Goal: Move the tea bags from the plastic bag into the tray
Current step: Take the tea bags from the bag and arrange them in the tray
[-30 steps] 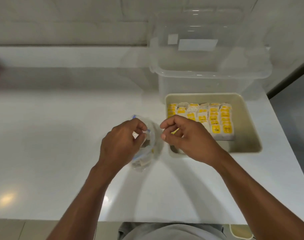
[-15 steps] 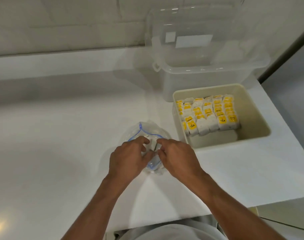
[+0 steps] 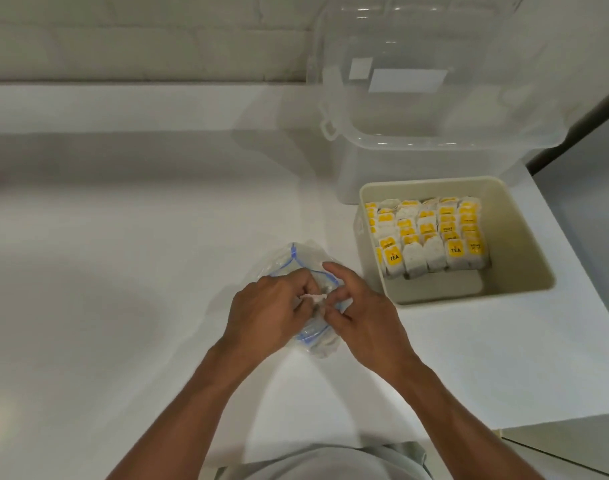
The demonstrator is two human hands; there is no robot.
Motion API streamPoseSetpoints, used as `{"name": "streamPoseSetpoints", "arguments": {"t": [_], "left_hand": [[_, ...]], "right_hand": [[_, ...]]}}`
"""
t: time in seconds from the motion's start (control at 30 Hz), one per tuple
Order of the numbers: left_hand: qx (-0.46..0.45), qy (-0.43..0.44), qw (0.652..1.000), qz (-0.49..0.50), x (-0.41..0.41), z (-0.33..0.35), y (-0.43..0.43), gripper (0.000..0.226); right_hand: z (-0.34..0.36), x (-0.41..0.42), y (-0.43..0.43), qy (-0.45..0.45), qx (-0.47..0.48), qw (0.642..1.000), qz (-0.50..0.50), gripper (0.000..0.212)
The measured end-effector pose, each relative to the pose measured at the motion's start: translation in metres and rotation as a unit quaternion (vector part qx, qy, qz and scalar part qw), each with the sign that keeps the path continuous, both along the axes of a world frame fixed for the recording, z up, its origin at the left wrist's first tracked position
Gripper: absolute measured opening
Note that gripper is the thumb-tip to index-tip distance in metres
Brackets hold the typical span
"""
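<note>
A clear plastic bag (image 3: 298, 263) with a blue zip edge lies on the white counter, just left of the tray. My left hand (image 3: 266, 315) grips the bag's mouth from the left. My right hand (image 3: 362, 318) reaches into the mouth, its fingertips pinched on a pale tea bag (image 3: 313, 298) between both hands. The beige tray (image 3: 525, 247) stands to the right, with several rows of white tea bags (image 3: 431, 237) carrying yellow tags packed against its far side. The tray's near part is bare.
A large clear plastic bin (image 3: 431, 109) stands behind the tray against the tiled wall. The white counter (image 3: 123, 271) stretches to the left. Its right edge runs close past the tray and its front edge is near my body.
My right hand came back from the tray to the bag and joined my left hand at its mouth. The view shifted, so the tray now sits further right.
</note>
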State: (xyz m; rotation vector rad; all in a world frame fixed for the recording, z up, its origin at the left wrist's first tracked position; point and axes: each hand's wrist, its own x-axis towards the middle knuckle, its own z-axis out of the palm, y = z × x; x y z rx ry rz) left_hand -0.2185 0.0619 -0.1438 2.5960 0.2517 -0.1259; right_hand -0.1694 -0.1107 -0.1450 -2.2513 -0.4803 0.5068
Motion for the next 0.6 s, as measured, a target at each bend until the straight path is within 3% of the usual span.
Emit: {"name": "streamPoseSetpoints", "arguments": {"t": [0.03, 0.13, 0.2, 0.33, 0.47, 0.6], "left_hand": [[-0.025, 0.004, 1.000, -0.017, -0.001, 0.003, 0.003, 0.004], [-0.123, 0.003, 0.992, -0.012, -0.005, 0.007, 0.011, 0.010], [-0.101, 0.004, 0.995, 0.020, -0.004, 0.007, 0.015, 0.015], [0.056, 0.038, 0.997, 0.047, 0.008, 0.004, 0.020, 0.017], [0.074, 0.098, 0.991, 0.047, 0.024, -0.002, -0.001, 0.022], [0.057, 0.108, 0.989, 0.086, 0.034, -0.012, -0.020, 0.016]], "right_hand": [[0.001, 0.000, -0.001, 0.015, 0.010, 1.000, -0.001, 0.046], [-0.002, -0.003, -0.001, -0.014, -0.008, 1.000, -0.019, 0.006], [-0.005, -0.007, -0.001, -0.038, -0.005, 0.998, -0.043, 0.009], [-0.001, -0.014, 0.002, -0.042, 0.024, 0.994, -0.100, 0.011], [0.000, -0.020, 0.003, -0.072, 0.012, 0.988, -0.136, 0.014], [0.002, -0.021, 0.002, -0.032, 0.032, 0.987, -0.152, 0.014]]}}
